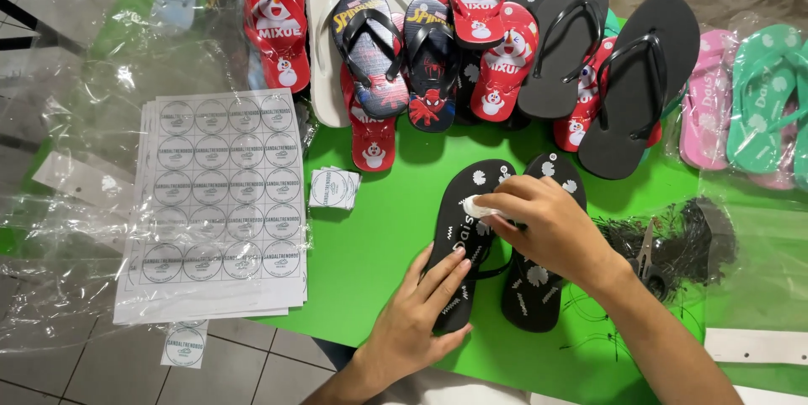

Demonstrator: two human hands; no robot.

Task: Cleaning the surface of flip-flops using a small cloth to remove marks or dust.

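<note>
A: Green table top (379,245) noted, w/ clear plastic film (76,119) spread over its left end. Status of larger items?

B: Row of flip-flops seen along far edge: red pairs (278,22), dark printed pairs (370,51), two plain black ones (640,77), pink and teal ones in bags at far right (757,98). Stack of sticker sheets (219,203), round labels in rows, laid at left, partly over table edge.

A: Item in hand?

B: Black flip-flop pair (505,245) w/ white flower print, laid side by side at centre-front, toes pointing away. Left hand (421,312) is laid flat on heel of left sandal, fingers straight and close together, nothing gripped. Right hand (547,224) is placed across both straps, fingertips pinched on a small white round sticker (478,205), pressed against left sandal near the toe post.

A: Smaller items?

B: Bundle of black tag pins (682,237) w/ scissors (648,258) seen just beside right wrist. Small pile of cut round stickers (334,188) recorded between sheets and sandals. One loose sticker piece (185,344) noted below the sheets, off table edge.
</note>
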